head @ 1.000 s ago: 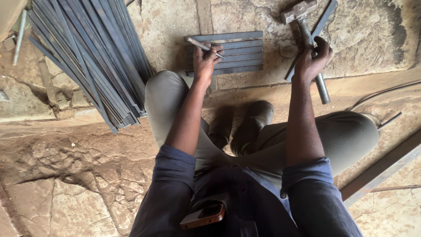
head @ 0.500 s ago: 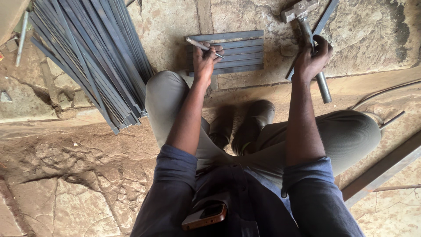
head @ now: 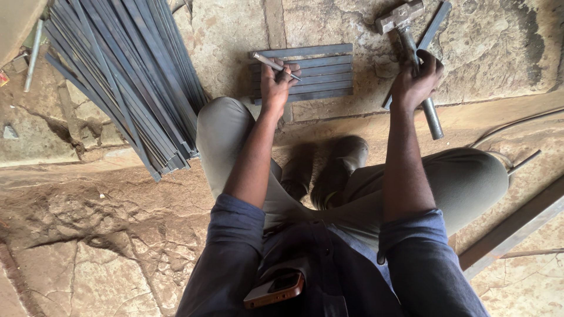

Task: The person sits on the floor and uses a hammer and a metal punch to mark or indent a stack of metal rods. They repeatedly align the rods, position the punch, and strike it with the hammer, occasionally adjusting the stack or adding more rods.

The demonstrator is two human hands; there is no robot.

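Left hand (head: 276,82) pinching punch (head: 271,62) over short bars (head: 320,73), right hand (head: 416,82) fisted round hammer (head: 411,53), tip hidden, long strips (head: 126,82) cut off at top

Short flat bars (head: 317,73) under left hand (head: 276,82): dull blue-grey. Hammer (head: 411,53) in right hand (head: 414,82): grey steel. Stone floor (head: 235,35): mottled tan.
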